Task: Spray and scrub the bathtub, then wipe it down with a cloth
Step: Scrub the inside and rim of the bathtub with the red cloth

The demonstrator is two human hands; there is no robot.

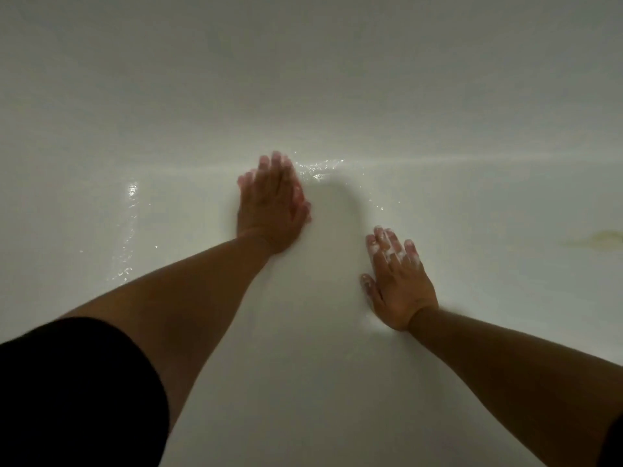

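From the head camera I'm looking straight down into the white bathtub point(303, 79), which fills the whole view, its wall rising at the top and its floor spreading below. The left grip point(271, 200) is out ahead, near the middle of the picture, a bare hand laid palm down on the tub just where the floor curves up into the wall. Its fingers point(264, 163) are straight and close together, released, grasping nothing, and the outline is a little blurred. Just to the right of those fingertips, a patch of water point(317, 170) glints on the enamel. The right grip point(397, 281) sits nearer to me and off to the right, apart from the left one, also flat on the tub floor with its fingers spread and holding nothing. White soap foam point(391, 252) clings to its fingers and to the thumb. Over on the left, a wet streak point(129, 224) catches the light and runs down the floor. At the far right edge there's a faint yellowish stain point(603, 239) on the tub surface, well apart from both hands. A black sleeve point(67, 392) covers the left upper arm in the bottom left corner; both forearms are bare.
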